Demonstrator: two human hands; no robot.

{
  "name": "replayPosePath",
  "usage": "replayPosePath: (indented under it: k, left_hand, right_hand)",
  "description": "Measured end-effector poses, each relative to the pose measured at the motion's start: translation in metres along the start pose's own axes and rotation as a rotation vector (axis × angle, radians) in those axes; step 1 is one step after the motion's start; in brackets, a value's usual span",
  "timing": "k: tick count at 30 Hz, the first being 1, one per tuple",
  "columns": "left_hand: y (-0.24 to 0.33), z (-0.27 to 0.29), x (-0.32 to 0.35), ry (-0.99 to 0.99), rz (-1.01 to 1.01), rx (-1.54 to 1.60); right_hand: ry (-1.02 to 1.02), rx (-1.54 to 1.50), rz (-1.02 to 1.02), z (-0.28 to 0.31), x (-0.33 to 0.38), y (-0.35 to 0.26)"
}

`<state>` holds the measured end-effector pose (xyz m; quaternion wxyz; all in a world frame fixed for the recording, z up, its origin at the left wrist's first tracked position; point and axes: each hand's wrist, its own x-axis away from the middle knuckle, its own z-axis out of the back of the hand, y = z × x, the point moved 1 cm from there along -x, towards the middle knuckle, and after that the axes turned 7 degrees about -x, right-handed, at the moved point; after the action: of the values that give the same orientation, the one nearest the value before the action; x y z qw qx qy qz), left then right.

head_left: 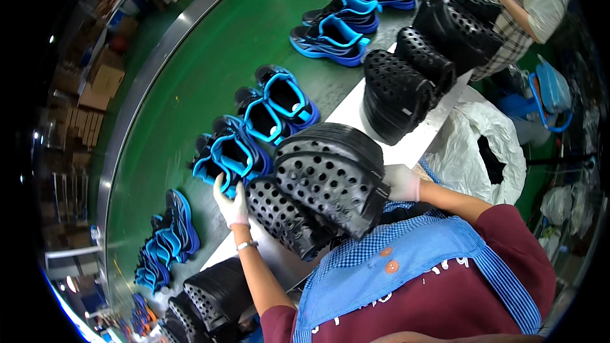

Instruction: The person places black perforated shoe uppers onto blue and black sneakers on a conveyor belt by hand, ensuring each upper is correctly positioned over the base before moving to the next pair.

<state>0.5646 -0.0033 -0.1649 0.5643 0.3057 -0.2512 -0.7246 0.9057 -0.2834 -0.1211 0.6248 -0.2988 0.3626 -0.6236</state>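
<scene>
My left hand (232, 206), in a white glove, is at the heel of a black and bright-blue sneaker (212, 170). Its thumb and fingers are apart around the heel edge; I cannot tell how firmly they touch. My right hand (401, 183), also gloved in white, is beside a large stack of black perforated pieces (333, 171), layered like nested insoles. That stack hides its fingertips. A smaller perforated black stack (283, 216) leans next to the large one, close to my left wrist. Another sneaker (241, 149) stands against the one at my left hand.
The green conveyor belt (190, 82) curves past, bordered by a metal rail (152, 51). More sneakers (333, 35) stand farther along it. Black stacks (397, 92) line a white ledge (406, 150). At right are a white plastic bag (467, 133) and another person (530, 6).
</scene>
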Motion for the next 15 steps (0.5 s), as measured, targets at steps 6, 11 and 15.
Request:
replayPosePath:
  k: [6, 11, 15]
  left_hand:
    - [0.02, -0.004, -0.016, -0.082, -0.119, -0.161]
    - [0.041, -0.044, -0.052, -0.106, -0.312, -0.233]
    - [0.071, -0.072, -0.065, -0.182, -0.262, -0.216]
  right_hand:
    - [0.084, 0.002, -0.156, 0.06, 0.012, -0.024]
    - [0.282, 0.317, -0.063, 0.141, -0.007, -0.08]
    - [0.533, 0.504, 0.056, 0.178, -0.03, -0.105]
